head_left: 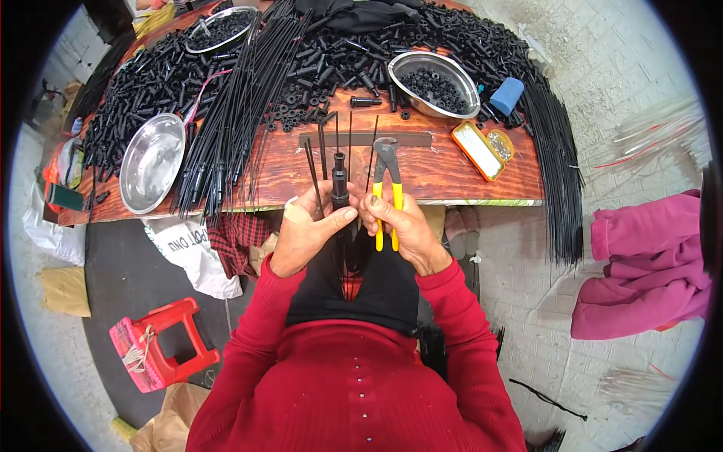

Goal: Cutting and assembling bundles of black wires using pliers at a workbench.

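My left hand is closed around a black ribbed plastic tube that stands upright, with several thin black rods spread around it. The tube's lower end hangs below the hand, partly in shadow over my lap. In my right hand is a pair of end-cutting pincers with yellow handles, jaws pointing away from me. Both hands are just in front of the table's near edge, close together. A flat dark strip lies on the wooden table beyond them.
Heaps of black plastic parts cover the table's far side. A bowl of small black rings, an empty metal bowl, a bundle of black rods, and an orange tin surround the work spot. A red stool stands lower left.
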Tool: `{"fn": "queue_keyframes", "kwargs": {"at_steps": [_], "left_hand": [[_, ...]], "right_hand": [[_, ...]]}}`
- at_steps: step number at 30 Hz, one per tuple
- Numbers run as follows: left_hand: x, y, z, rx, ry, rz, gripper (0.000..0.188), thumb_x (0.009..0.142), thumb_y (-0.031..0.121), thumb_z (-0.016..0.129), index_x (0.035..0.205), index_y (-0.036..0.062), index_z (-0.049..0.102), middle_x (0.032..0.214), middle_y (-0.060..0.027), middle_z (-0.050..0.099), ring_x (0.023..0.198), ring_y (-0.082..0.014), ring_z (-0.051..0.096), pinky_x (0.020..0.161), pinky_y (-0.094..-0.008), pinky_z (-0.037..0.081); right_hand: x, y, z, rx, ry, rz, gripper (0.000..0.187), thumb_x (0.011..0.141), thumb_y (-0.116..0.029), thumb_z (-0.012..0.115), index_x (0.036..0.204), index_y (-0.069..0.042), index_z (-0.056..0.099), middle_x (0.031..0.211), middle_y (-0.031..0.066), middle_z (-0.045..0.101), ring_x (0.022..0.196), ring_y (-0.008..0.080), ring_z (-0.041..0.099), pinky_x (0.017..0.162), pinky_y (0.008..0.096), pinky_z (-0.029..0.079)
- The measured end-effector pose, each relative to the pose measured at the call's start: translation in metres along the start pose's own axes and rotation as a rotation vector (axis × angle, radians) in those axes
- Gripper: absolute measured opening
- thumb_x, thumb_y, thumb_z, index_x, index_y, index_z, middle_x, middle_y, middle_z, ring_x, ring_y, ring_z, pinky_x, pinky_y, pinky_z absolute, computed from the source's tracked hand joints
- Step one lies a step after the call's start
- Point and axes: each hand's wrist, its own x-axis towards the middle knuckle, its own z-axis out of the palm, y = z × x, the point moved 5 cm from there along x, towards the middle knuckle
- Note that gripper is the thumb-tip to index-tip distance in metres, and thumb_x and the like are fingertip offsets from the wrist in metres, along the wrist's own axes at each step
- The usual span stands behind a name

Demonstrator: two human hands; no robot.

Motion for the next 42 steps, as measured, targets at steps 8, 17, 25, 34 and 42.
{"fn": "queue_keyframes", "kwargs": {"at_steps": [8,17,25,34,42], "left_hand": [[0.002,0.002,-0.004,-0.032,0.003,-0.019,0.031,0.085,0.007,0.072,0.113,-0.0002,0.061,0.098,-0.0043,0.066,0.092,-0.0113,0.061,0.086,-0.026,0.048],[0.004,0.002,-0.005,-0.023,-0.124,-0.036,0.029,0.083,0.0,0.071,0.109,0.0007,0.059,0.096,-0.0056,0.066,0.088,-0.0134,0.064,0.08,-0.0276,0.052],[0.001,0.005,0.0,-0.118,-0.074,-0.057,0.034,0.078,0.007,0.077,0.108,0.0029,0.061,0.091,0.0002,0.063,0.077,-0.0056,0.057,0.069,-0.019,0.044],[0.012,-0.003,-0.013,-0.16,0.014,0.032,0.035,0.083,0.0,0.072,0.115,-0.0002,0.056,0.095,-0.0065,0.066,0.086,-0.0139,0.064,0.082,-0.0296,0.052],[0.011,-0.009,-0.016,-0.155,0.151,0.023,0.034,0.081,-0.006,0.071,0.111,0.0017,0.056,0.098,-0.0041,0.063,0.09,-0.0114,0.063,0.084,-0.024,0.051]], "right_hand": [[-0.003,-0.011,0.006,-0.251,0.036,-0.073,0.028,0.093,-0.031,0.064,0.089,-0.003,0.06,0.072,-0.0014,0.052,0.066,0.0079,0.048,0.063,0.0229,0.04],[-0.003,-0.013,0.008,-0.343,-0.091,0.019,0.032,0.089,-0.036,0.069,0.089,-0.005,0.062,0.073,-0.0025,0.053,0.065,0.0066,0.049,0.06,0.0225,0.042],[-0.005,0.002,0.013,-0.063,-0.078,0.024,0.029,0.086,-0.031,0.074,0.093,-0.004,0.063,0.072,-0.0026,0.055,0.062,0.0067,0.051,0.057,0.0215,0.044],[0.006,0.015,0.011,-0.086,0.132,0.006,0.029,0.089,-0.032,0.071,0.085,-0.006,0.06,0.07,-0.0016,0.054,0.061,0.0076,0.051,0.057,0.0223,0.043],[0.004,0.009,0.005,-0.366,0.375,-0.159,0.026,0.088,-0.027,0.073,0.084,-0.004,0.063,0.068,-0.0026,0.056,0.06,0.0049,0.051,0.054,0.0208,0.043]]}}
